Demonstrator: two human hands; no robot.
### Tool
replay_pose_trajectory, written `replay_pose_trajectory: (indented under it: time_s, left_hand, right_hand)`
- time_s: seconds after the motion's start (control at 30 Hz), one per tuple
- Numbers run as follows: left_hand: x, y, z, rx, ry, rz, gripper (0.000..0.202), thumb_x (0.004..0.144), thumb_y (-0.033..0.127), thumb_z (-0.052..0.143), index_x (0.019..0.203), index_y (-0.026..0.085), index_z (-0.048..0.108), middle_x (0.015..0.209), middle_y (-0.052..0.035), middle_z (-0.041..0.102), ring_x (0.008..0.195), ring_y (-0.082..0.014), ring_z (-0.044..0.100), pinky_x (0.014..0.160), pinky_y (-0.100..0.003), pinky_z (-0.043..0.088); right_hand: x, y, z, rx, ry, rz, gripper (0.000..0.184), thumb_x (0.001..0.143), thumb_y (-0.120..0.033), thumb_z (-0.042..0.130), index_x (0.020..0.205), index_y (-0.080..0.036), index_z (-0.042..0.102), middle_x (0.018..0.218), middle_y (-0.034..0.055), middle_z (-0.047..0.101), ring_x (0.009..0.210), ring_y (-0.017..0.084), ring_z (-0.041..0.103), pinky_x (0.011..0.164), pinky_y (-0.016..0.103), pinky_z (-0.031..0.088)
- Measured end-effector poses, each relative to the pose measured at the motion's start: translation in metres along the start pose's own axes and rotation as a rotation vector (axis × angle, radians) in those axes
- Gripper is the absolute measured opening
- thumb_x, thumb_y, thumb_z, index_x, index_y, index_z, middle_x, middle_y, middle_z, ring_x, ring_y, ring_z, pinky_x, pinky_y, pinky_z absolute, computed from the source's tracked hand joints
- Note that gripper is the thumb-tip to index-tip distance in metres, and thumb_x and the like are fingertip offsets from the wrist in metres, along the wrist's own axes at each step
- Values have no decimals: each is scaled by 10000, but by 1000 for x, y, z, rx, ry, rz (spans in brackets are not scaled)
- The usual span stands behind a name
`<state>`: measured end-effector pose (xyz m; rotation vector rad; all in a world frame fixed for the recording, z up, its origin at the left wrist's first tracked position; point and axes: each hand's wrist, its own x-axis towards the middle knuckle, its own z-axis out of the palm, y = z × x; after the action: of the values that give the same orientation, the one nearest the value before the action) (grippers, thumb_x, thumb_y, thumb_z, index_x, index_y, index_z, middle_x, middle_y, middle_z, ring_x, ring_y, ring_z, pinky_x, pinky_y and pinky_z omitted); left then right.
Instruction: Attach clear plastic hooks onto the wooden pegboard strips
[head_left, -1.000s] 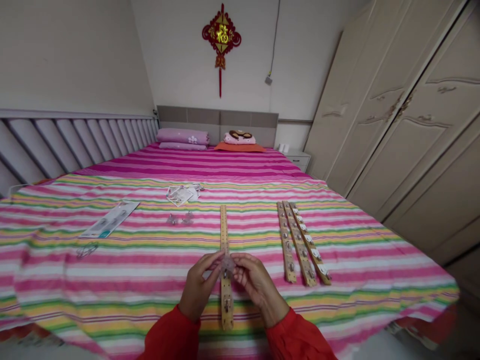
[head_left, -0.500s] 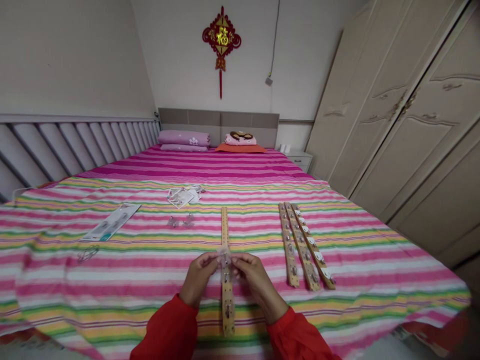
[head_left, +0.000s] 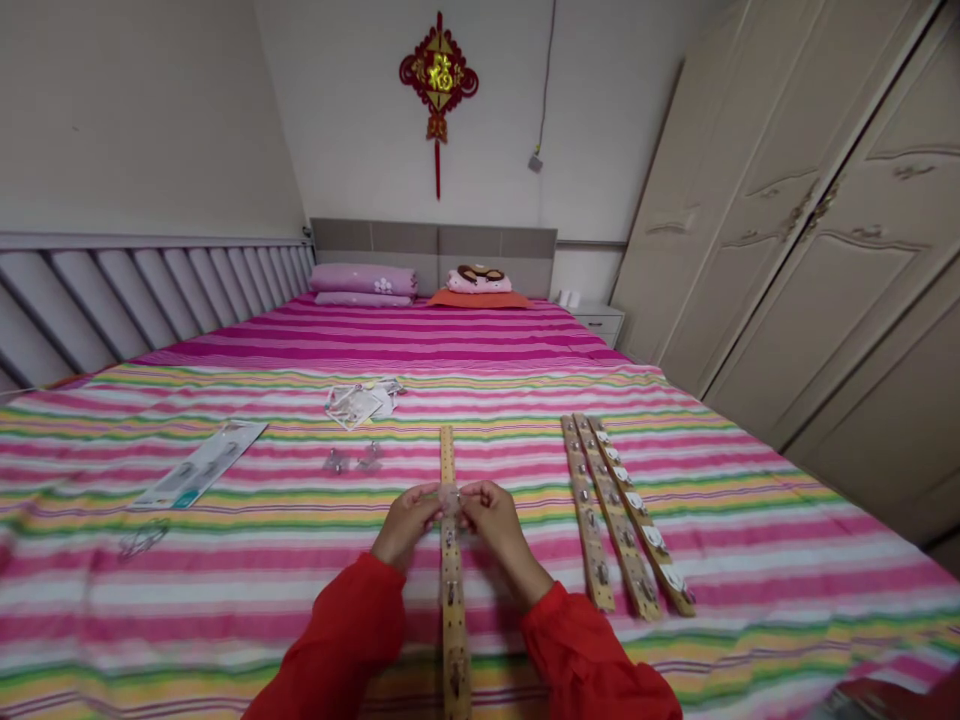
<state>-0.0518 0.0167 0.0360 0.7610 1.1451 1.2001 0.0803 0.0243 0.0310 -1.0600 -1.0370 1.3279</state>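
Note:
A long wooden strip (head_left: 451,590) with holes and a few metal clips lies lengthwise on the striped bedspread (head_left: 225,560) in front of me. My left hand (head_left: 406,524) and my right hand (head_left: 490,521) meet just above it. Both pinch one small clear piece (head_left: 449,499) between their fingertips, over the strip's middle. Red sleeves cover both forearms. Three more wooden strips (head_left: 619,511) fitted with metal and white pieces lie side by side to the right of my right hand.
Small clear pieces (head_left: 351,459) lie left of the strip's far end, with opened clear packets (head_left: 358,402) beyond them. A long white card (head_left: 199,465) and a wire clip (head_left: 140,538) lie at the left. Pillows sit at the headboard. A wardrobe (head_left: 817,230) stands to the right.
Both hands have moved a little farther along the strip, still pinching the small clear piece. The view has tipped down slightly.

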Motion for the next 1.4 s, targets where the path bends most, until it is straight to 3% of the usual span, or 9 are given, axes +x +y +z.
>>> replay_pose_trajectory:
  time_s: [0.1,0.17,0.27,0.37,0.57,0.73,0.93,1.2,1.4]
  left_hand:
    - [-8,-8,2,-143,-86,-87,362,548,257,818,869,137,699,691,-12,674,552,-58,550,556,-172,411]
    - [-12,-14,1,-169,-116,-92,371,565,286,814,890,149,699,793,-37,701,635,-84,596,613,-189,437]
    - [-14,-17,-5,-89,10,-42,450,554,293,806,970,165,691,932,-70,713,769,-136,634,665,-220,442]
    - [-14,-10,-12,46,143,67,457,588,335,766,1009,173,692,1017,-87,708,915,-194,633,725,-254,448]
    - [-21,10,-9,323,-92,349,320,654,416,707,867,180,746,921,-69,724,893,-219,632,795,-303,472]
    - [-20,9,-7,326,-160,302,271,594,357,756,786,166,742,751,-52,721,713,-187,626,685,-291,475]
    - [-16,6,-7,242,-182,217,279,543,340,787,725,150,697,721,-45,698,703,-171,618,693,-285,469]
    - [-9,7,3,216,-130,130,276,577,389,746,641,145,633,525,29,561,497,-83,461,512,-213,339]
    - [18,9,-1,115,45,157,360,527,449,761,551,157,551,459,70,468,436,-47,362,454,-194,258]
  right_hand:
    - [-2,-13,6,-191,-20,-236,239,600,-149,592,817,-207,672,515,-71,527,479,104,469,468,225,357]
    - [0,-21,7,-308,-63,-280,351,614,-114,564,930,-215,678,541,-70,529,502,110,473,493,233,361]
    - [8,-27,1,-383,-91,-277,430,622,-98,556,1022,-212,665,534,-76,512,506,113,462,507,239,357]
    - [13,-29,-9,-358,-235,-259,565,634,-99,561,1187,-213,598,550,-85,524,508,105,461,516,232,365]
    - [8,-34,-17,-341,-498,-244,643,656,-115,587,1290,-202,528,605,-85,552,527,83,464,518,208,350]
    - [12,-37,-15,-279,-486,-234,611,651,-123,588,1257,-195,557,590,-87,539,508,77,452,500,201,338]
    - [15,-31,-13,-135,-447,-158,545,661,-213,673,1198,-176,588,550,-94,539,441,63,418,459,195,322]
    - [25,-11,-11,26,-221,-61,444,567,-276,782,974,-162,647,517,-85,566,413,74,459,424,203,351]
    - [35,-11,-13,81,-102,-23,320,605,-395,771,767,-142,664,592,-9,653,517,107,579,488,218,436]
